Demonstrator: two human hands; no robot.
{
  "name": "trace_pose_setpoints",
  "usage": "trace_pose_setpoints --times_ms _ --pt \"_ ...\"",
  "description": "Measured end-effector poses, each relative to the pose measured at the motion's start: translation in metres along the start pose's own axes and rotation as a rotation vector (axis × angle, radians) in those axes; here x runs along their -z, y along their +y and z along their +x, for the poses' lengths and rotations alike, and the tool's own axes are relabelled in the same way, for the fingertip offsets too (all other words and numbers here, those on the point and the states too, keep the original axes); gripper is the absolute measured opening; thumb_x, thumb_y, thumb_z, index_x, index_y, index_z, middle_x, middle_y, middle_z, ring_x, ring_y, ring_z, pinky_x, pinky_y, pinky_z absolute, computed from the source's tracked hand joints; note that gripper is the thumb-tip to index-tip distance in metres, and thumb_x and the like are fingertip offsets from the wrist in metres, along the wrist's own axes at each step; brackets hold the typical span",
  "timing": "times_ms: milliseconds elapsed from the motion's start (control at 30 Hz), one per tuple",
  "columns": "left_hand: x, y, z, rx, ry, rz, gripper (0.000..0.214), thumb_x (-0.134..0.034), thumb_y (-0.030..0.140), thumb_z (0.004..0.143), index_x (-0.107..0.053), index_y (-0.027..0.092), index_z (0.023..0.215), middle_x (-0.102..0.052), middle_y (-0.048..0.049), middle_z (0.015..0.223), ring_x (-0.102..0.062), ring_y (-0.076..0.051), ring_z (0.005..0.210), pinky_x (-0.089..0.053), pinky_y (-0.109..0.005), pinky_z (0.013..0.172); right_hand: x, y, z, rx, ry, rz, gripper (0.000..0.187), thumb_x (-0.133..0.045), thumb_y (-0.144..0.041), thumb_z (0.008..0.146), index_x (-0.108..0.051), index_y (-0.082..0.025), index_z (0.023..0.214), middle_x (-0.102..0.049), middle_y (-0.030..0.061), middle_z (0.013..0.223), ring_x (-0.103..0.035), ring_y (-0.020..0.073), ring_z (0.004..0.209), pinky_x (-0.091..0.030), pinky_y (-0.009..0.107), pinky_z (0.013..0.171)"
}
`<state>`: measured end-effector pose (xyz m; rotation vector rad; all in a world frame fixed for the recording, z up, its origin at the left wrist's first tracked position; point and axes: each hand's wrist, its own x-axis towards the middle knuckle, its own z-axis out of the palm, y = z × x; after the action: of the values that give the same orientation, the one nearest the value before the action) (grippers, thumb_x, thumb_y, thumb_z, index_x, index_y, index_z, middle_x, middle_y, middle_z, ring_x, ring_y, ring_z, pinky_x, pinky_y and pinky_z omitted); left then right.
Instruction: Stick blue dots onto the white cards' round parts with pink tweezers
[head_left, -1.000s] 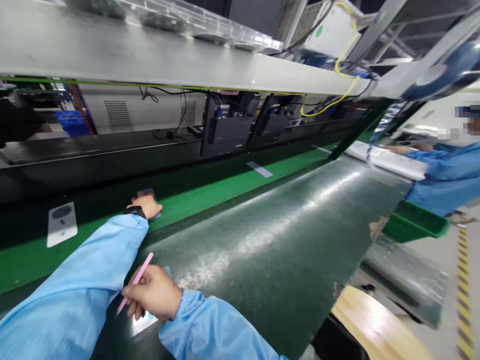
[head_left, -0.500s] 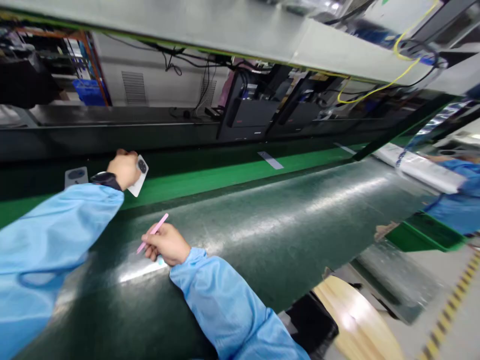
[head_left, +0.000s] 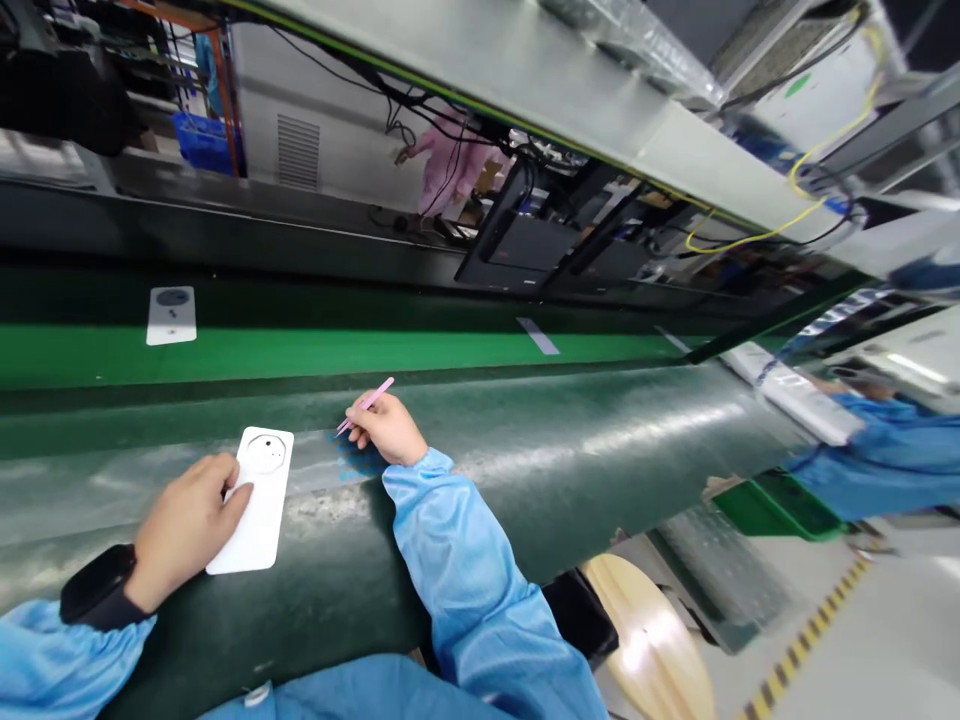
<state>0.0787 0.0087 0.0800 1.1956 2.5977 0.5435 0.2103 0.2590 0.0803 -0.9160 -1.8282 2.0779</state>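
Observation:
My left hand (head_left: 191, 515) grips the left edge of a white phone back cover (head_left: 259, 535), thumb on top. The cover has a round camera ring near its upper end and is over the dark green bench. Pink tweezers (head_left: 375, 394) are held between the fingers of my right hand (head_left: 390, 428). Their tips point down and left at a clear sheet with small blue dots (head_left: 352, 470), partly hidden under that hand. Whether the tips touch the sheet I cannot tell.
Beyond the bench (head_left: 540, 520) runs a green belt (head_left: 337, 358) carrying another phone cover (head_left: 171, 328) and a pale strip (head_left: 538, 337). A green bin (head_left: 780, 505) and a co-worker's blue sleeve (head_left: 892, 450) are at right. A wooden stool (head_left: 649, 640) stands below.
My left hand has brought the phone back cover from the belt to the bench in front of me. My right hand, with the tweezers, is now over the blue-dotted sheet. The view has shifted.

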Motion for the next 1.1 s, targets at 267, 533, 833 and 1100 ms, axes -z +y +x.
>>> trace_pose_setpoints --times_ms 267,533,833,1100 --pt "-0.024 -0.015 -0.001 -0.168 -0.009 -0.060 0.032 -0.055 0.057 0.091 -0.071 0.029 0.093 -0.078 -0.0113 0.104 -0.074 -0.036 0.109 -0.060 -0.047 0.096 -0.002 -0.001 0.014 -0.074 0.077 -0.092 0.027 -0.077 -0.013 0.088 -0.057 -0.019 0.072 -0.069 0.0014 0.063 -0.060 0.0113 0.052 -0.047 0.017 0.046" --pt "-0.037 -0.021 0.002 -0.210 -0.023 -0.055 0.031 -0.066 0.057 0.089 -0.077 0.029 0.097 -0.076 -0.0148 0.141 -0.061 -0.045 0.146 -0.054 -0.062 0.116 0.005 0.003 0.016 -0.086 0.069 -0.046 0.022 -0.076 -0.016 0.085 -0.057 -0.019 0.072 -0.069 0.0016 0.061 -0.061 0.0117 0.051 -0.047 0.017 0.045" --pt "-0.036 -0.013 0.000 -0.235 -0.080 -0.027 0.037 -0.062 0.057 0.090 -0.081 0.028 0.103 -0.074 -0.0163 0.149 -0.056 -0.048 0.153 -0.050 -0.069 0.122 0.006 0.007 0.013 -0.074 0.058 -0.112 0.029 -0.081 -0.017 0.087 -0.057 -0.020 0.072 -0.069 0.0016 0.061 -0.061 0.0113 0.049 -0.048 0.017 0.046" --pt "-0.043 -0.021 -0.001 -0.343 -0.015 -0.007 0.037 -0.061 0.058 0.095 -0.082 0.029 0.105 -0.077 -0.0167 0.144 -0.061 -0.048 0.148 -0.055 -0.069 0.113 0.009 0.009 0.014 -0.063 0.040 -0.123 0.036 -0.088 -0.031 0.086 -0.058 -0.020 0.070 -0.063 -0.0012 0.055 -0.059 0.0111 0.047 -0.048 0.017 0.045"
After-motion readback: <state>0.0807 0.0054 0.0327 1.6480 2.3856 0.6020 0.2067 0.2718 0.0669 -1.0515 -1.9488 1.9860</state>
